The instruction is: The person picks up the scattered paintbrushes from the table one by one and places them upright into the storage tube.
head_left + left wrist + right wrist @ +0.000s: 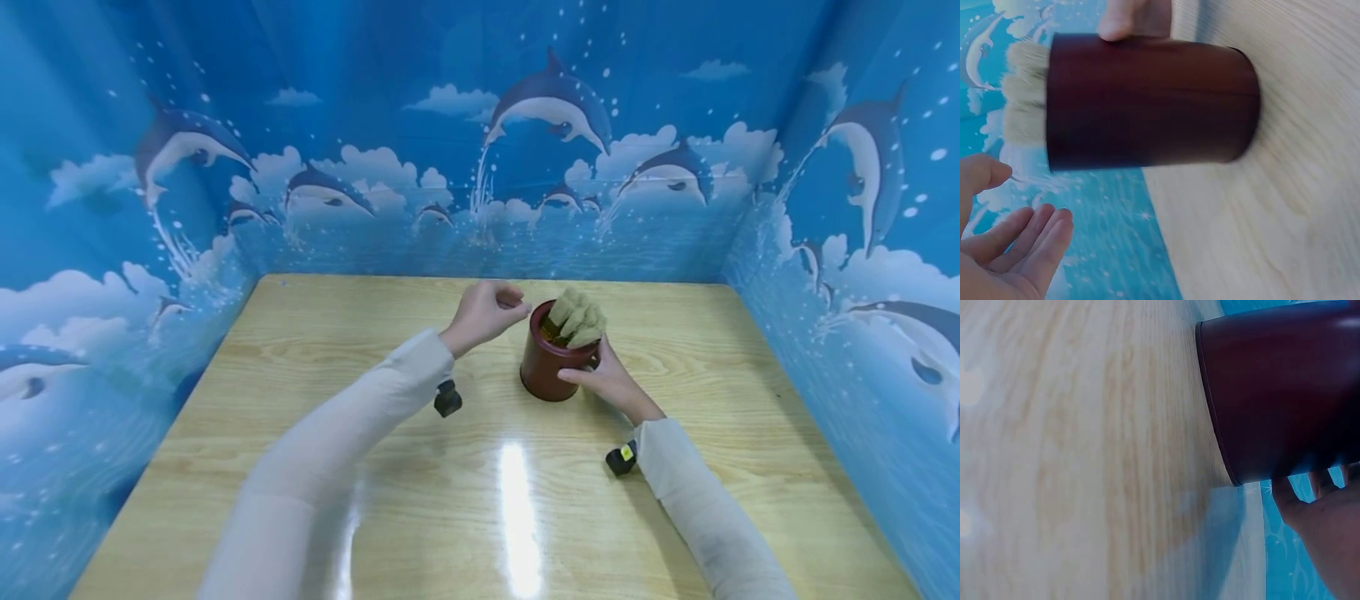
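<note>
A dark red-brown cylindrical pot point(551, 367) stands on the wooden table, its mouth facing up. Several beige, bristly tufts point(576, 317) stick out above its rim, and their lower parts are hidden inside. On the pot's right side my right hand point(609, 382) grips the wall, thumb at the front and fingers round the back. Just left of the rim hovers my left hand point(489, 312), fingers loosely bent and nothing between them. From the left wrist, the same tufts point(1025, 94) appear beyond the thumb and fingers of that hand.
The light wood table point(360, 350) extends around the pot, with glare streaks near the front. Blue dolphin-print curtains point(420, 167) enclose it at the back and both sides. A small black camera point(447, 398) hangs at the left wrist, another point(621, 458) at the right.
</note>
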